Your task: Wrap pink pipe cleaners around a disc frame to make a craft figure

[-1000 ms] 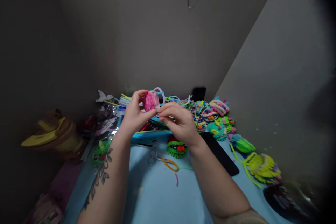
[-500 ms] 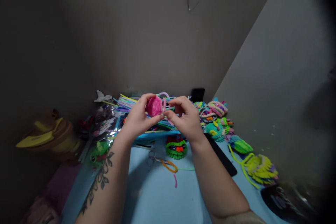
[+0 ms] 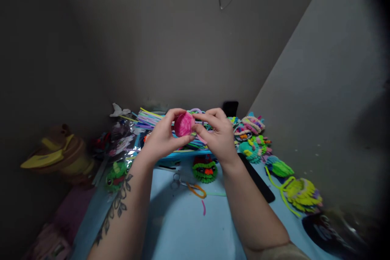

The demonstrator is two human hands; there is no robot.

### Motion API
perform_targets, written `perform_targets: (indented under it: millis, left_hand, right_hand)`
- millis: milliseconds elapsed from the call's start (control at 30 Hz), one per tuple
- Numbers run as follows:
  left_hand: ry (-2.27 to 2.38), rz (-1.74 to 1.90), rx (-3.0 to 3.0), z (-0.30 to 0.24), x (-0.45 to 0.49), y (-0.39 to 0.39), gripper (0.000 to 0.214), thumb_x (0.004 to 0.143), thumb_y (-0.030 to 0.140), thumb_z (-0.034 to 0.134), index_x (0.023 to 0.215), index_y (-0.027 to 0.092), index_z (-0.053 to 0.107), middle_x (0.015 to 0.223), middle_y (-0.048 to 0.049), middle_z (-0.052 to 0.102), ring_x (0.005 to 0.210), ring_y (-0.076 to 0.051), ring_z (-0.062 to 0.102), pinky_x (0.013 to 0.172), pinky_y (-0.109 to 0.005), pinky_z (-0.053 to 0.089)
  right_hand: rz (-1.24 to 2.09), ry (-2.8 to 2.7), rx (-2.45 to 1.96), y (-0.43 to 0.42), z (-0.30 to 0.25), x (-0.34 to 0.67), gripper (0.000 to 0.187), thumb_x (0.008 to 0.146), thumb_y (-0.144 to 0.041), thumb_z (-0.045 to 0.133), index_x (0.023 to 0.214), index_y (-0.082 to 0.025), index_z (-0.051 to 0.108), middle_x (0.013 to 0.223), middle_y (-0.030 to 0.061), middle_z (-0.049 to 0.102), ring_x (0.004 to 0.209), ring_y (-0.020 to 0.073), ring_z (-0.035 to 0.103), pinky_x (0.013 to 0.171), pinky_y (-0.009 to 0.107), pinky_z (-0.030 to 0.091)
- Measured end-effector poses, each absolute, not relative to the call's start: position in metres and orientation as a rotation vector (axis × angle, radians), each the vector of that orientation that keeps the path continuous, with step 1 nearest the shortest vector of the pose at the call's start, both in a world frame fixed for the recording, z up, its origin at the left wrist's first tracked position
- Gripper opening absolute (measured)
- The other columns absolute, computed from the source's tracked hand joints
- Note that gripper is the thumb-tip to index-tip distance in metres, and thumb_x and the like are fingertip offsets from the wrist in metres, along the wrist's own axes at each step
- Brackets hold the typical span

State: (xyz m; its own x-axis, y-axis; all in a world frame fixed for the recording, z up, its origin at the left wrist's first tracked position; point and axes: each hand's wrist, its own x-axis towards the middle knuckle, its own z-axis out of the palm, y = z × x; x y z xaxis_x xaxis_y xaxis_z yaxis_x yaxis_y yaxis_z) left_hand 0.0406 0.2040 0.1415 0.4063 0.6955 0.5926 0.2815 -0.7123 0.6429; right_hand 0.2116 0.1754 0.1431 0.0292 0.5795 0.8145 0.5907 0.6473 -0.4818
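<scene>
A round pink piece of coiled pipe cleaner is held up between my two hands, above the table. My left hand grips its left side, thumb below and fingers above. At its right edge, my right hand pinches with thumb and forefinger, beside a lighter pink pipe cleaner that loops down partly behind the fingers. Below the hands sits a green pipe-cleaner figure with dark eyes and an orange beak. Scissors lie in front of it, with an orange pipe-cleaner loop over their end.
Loose pipe cleaners are heaped in a blue tray behind the hands. Several fuzzy figures line the right side, near a long black object. A green figure is at left. A pink scrap lies in front.
The pink round piece has shifted slightly right, and my right fingers now press against its edge. The light pink strand that stood between the piece and my right hand is less visible.
</scene>
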Motion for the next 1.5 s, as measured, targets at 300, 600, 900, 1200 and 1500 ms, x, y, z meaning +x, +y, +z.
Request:
perform_targets:
  millis: [300, 600, 900, 1200, 1500]
  left_hand:
    - [0.867, 1.186, 2.242, 0.136, 0.039, 0.209, 0.055, 0.071, 0.031, 0.072, 0.118, 0.021, 0.045, 0.113, -0.009, 0.056, 0.102, -0.022, 0.058, 0.085, -0.035, 0.047]
    - [0.921, 1.046, 2.339, 0.131, 0.038, 0.214, 0.061, 0.068, 0.032, 0.073, 0.12, 0.02, 0.043, 0.115, -0.0099, 0.057, 0.101, -0.024, 0.058, 0.083, -0.037, 0.048]
    - [0.877, 0.91, 2.32, 0.127, 0.034, 0.217, 0.062, 0.067, 0.031, 0.073, 0.121, 0.019, 0.044, 0.119, -0.0108, 0.055, 0.105, -0.024, 0.056, 0.086, -0.037, 0.047]
    - [0.778, 0.995, 2.406, 0.13, 0.029, 0.219, 0.069, 0.065, 0.027, 0.075, 0.127, 0.021, 0.045, 0.141, -0.0151, 0.038, 0.132, -0.03, 0.034, 0.105, -0.046, 0.032]
    - [1.147, 1.382, 1.628, 0.1, 0.027, 0.186, 0.025, 0.082, 0.039, 0.057, 0.092, 0.016, 0.054, 0.085, -0.0037, 0.06, 0.081, -0.016, 0.059, 0.075, -0.03, 0.047]
  right_hand:
    - [-0.03, -1.677, -1.096, 0.183, 0.138, 0.215, 0.015, 0.077, -0.027, 0.067, 0.092, -0.027, 0.072, 0.096, 0.0042, 0.05, 0.096, 0.021, 0.051, 0.087, 0.04, 0.045]
    - [0.185, -1.721, -1.246, 0.195, 0.131, 0.22, 0.009, 0.073, -0.026, 0.07, 0.081, -0.023, 0.072, 0.123, 0.0087, 0.05, 0.12, 0.0272, 0.045, 0.103, 0.047, 0.033]
    - [0.421, -1.742, -1.269, 0.205, 0.123, 0.219, 0.01, 0.074, -0.028, 0.065, 0.071, -0.019, 0.07, 0.123, 0.0107, 0.051, 0.12, 0.0275, 0.047, 0.103, 0.046, 0.032]
    - [0.513, -1.721, -1.252, 0.214, 0.113, 0.218, 0.016, 0.075, -0.029, 0.063, 0.062, -0.02, 0.066, 0.11, 0.0072, 0.055, 0.112, 0.0249, 0.049, 0.1, 0.045, 0.033]
    - [0.6, -1.446, -1.189, 0.171, 0.073, 0.211, 0.03, 0.077, -0.043, 0.061, 0.059, -0.019, 0.063, 0.099, 0.0067, 0.052, 0.098, 0.0231, 0.052, 0.09, 0.041, 0.04]
